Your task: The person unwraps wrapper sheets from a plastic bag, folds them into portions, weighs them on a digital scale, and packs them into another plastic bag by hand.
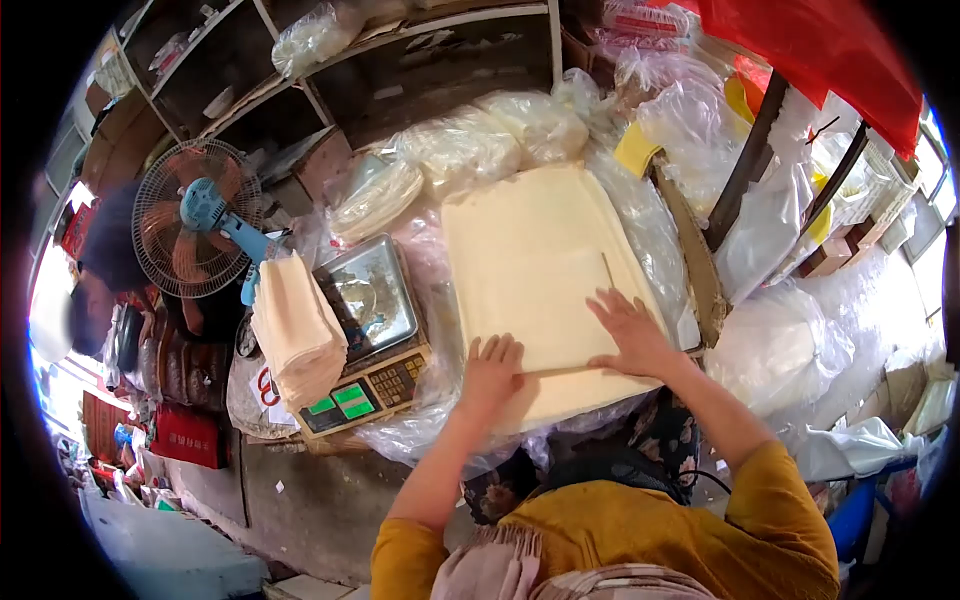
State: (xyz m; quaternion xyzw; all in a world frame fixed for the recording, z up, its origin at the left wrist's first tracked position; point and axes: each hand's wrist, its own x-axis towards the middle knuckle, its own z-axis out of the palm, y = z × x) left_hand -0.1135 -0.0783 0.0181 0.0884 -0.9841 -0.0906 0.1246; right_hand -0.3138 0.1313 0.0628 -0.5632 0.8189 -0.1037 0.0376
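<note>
A broad stack of thin, soft cream-coloured sheets (545, 225) lies before me on plastic film. On its near part is a smaller folded cream sheet (550, 310), its folded edge facing me. My left hand (492, 375) rests flat at this sheet's near left corner, fingers stretched out. At the right side my right hand (628, 338) lies palm down with fingers spread, its thumb at the near edge. A digital scale (370, 310) with a metal pan and lit green display stands to the left. Folded cream sheets (297, 330) are piled over the scale's left side.
A blue fan (205, 205) stands behind the scale at left. Clear plastic bags (480, 145) of pale goods line the back, below shelves (430, 35). At right are a cardboard edge (690, 260), posts (755, 160) and more bagged goods (775, 345). Another person (110, 250) is at far left.
</note>
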